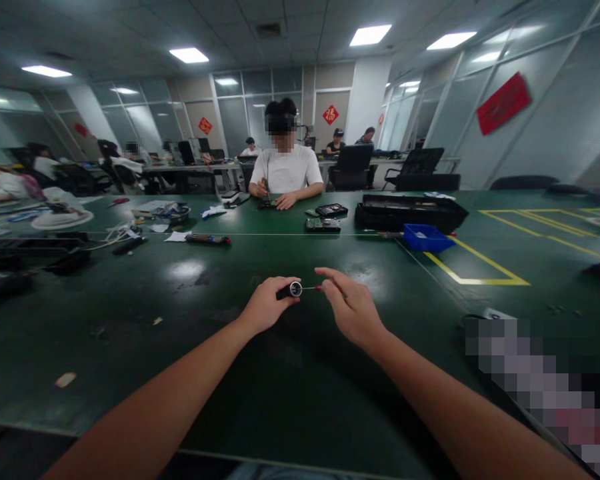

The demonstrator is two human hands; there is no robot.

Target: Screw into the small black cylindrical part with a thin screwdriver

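My left hand (269,305) is closed around a short black cylinder with a silver-rimmed round end (295,289), perhaps a flashlight; its far part is hidden by my fingers. To its right, my right hand (353,305) pinches a thin screwdriver (310,288) whose red handle mostly lies behind the thumb. The screwdriver's shaft points left and its tip meets the silver rim, though I cannot tell whether it goes inside. Both hands are above the dark green table (280,400).
Across the table a person (286,167) handles a small dark part. Between us lie a green circuit board (323,225), a blue bin (427,238), a long black housing (410,213) and a dark cylindrical tool (207,239). Cables and parts clutter the left; a blurred device (540,387) sits at right.
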